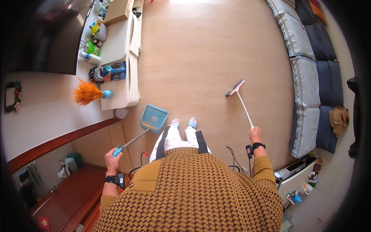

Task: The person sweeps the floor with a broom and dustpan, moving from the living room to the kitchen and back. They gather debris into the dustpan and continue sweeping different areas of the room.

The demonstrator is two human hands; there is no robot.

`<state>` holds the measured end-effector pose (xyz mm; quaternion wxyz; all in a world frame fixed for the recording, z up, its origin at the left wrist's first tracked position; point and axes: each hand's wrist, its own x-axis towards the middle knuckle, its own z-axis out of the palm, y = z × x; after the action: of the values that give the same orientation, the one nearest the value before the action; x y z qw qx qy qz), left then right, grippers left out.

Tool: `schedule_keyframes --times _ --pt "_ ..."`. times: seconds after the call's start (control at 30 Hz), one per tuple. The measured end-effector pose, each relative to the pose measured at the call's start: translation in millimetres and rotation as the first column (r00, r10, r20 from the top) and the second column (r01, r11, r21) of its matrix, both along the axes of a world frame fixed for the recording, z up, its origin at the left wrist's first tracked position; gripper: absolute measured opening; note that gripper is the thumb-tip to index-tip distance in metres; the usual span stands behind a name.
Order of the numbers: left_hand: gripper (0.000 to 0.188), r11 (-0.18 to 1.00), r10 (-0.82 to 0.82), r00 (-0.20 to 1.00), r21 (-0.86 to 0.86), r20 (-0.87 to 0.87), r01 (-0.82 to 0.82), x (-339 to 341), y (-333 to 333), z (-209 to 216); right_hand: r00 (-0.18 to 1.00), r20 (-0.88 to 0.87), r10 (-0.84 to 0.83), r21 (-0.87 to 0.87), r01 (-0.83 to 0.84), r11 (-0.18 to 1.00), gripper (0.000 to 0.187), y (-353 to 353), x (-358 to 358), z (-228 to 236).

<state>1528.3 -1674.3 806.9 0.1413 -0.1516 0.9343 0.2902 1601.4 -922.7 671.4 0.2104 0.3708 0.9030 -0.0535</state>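
My left hand [112,158] grips the blue handle end of a long-handled blue dustpan [154,118], whose pan rests on the wooden floor just left of my feet in blue slippers [184,123]. My right hand [255,134] holds the white stick of a small broom [235,88], its pink-edged head touching the floor out to the right front. Both wrists wear black bands.
A white low cabinet [119,42] at the left carries bottles, a box and an orange feather duster [87,93], below a dark screen [58,38]. A sofa with grey and dark cushions [309,65] lines the right. Cables [234,156] lie by my right leg. A brown wooden surface [73,193] is lower left.
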Motion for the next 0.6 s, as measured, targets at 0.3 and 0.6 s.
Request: schedule_keyframes --times 0.3,0.6 --pt "0.035 0.995 0.099 0.995 0.03 -0.023 -0.099 -47 42 -10 0.928 -0.146 0.342 -0.136 -0.361 0.923 0.028 -11 -144 -15" --pt "0.035 0.974 0.214 0.977 0.071 0.02 -0.215 -110 46 -50 0.724 -0.159 0.672 -0.34 -0.679 0.651 0.024 -199 -381 -26"
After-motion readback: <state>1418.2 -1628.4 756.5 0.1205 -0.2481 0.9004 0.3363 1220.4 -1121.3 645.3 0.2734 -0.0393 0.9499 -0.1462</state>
